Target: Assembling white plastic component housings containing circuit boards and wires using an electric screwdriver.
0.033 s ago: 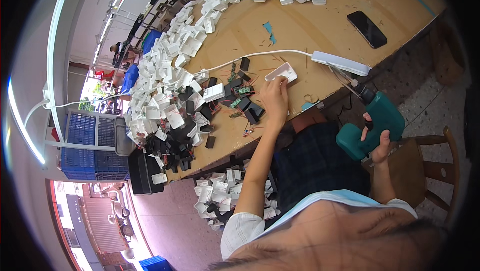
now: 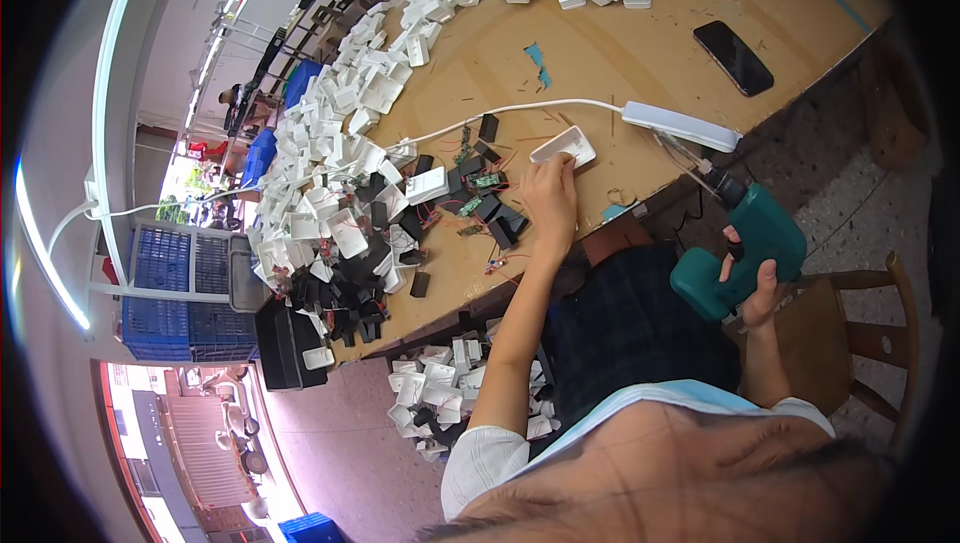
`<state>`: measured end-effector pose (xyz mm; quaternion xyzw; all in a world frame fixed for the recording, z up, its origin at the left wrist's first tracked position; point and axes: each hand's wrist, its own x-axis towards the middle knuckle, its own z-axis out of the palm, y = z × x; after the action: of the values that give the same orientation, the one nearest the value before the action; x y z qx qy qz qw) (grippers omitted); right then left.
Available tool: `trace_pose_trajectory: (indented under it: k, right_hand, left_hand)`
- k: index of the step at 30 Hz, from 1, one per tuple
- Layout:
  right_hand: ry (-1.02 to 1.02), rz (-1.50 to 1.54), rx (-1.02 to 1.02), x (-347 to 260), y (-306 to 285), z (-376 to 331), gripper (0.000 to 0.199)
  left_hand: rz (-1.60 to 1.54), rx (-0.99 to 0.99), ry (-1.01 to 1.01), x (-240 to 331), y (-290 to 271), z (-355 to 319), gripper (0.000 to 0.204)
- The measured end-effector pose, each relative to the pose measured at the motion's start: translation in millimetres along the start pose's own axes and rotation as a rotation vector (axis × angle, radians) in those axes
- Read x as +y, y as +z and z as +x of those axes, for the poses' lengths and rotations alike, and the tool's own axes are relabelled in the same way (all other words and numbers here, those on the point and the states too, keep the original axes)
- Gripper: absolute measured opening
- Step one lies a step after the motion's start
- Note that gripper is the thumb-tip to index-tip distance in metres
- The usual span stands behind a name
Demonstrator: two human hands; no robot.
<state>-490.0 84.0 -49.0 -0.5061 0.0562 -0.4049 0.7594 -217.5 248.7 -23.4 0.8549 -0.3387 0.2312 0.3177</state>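
Heap of loose white plastic shells (image 2: 340, 113): lay as in the earlier frame, banked along the left and far side of the brown tabletop (image 2: 640, 33).
Small black rectangular blocks (image 2: 488, 208): also unmoved, scattered among green circuit boards (image 2: 487, 181) and thin red wires, just left of the left hand (image 2: 550, 195).
Left hand's pose: matched the earlier frame; the bare forearm rose from the lower edge, the wrist bent over the table's near side, the back of the hand turned up.
Left fingers: curled downward, tips close together at the near side of a shallow, open, white rectangular plastic case (image 2: 567, 143); whether they pinched its rim or a small piece within could not be told.
White case: rested on the tabletop in the same spot, slightly tilted in view, right of the black blocks.
White oblong plastic power strip (image 2: 680, 126): unchanged at the table's near edge, its white cable running left.
Black rectangular phone (image 2: 734, 59): flat on the tabletop, beyond the strip, unmoved.
Green plastic pistol-shaped power drill (image 2: 770, 238): had shifted very slightly left, off the table's edge, its dark front end toward the strip.
Right hand (image 2: 762, 298): wrapped around the drill, thumb along the near side, a finger by the dark trigger, forearm rising from below.
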Motion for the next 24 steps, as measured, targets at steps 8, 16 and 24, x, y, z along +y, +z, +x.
trace_pose_trajectory:
  k: [8,16,24]
  right_hand:
    - [0.139,-0.257,-0.028,28.8,34.3,-6.2,0.034]
    - [-0.091,-0.572,-0.132,60.0,67.6,17.5,0.032]
    - [0.002,-0.454,-0.099,56.3,73.1,21.3,0.031]
  left_hand:
    - [-0.048,0.086,0.007,-0.9,8.7,-2.8,0.007]
    - [-0.137,0.157,-0.195,15.9,7.6,-4.6,0.008]
    - [0.068,0.033,-0.171,21.8,-14.3,-25.9,0.006]
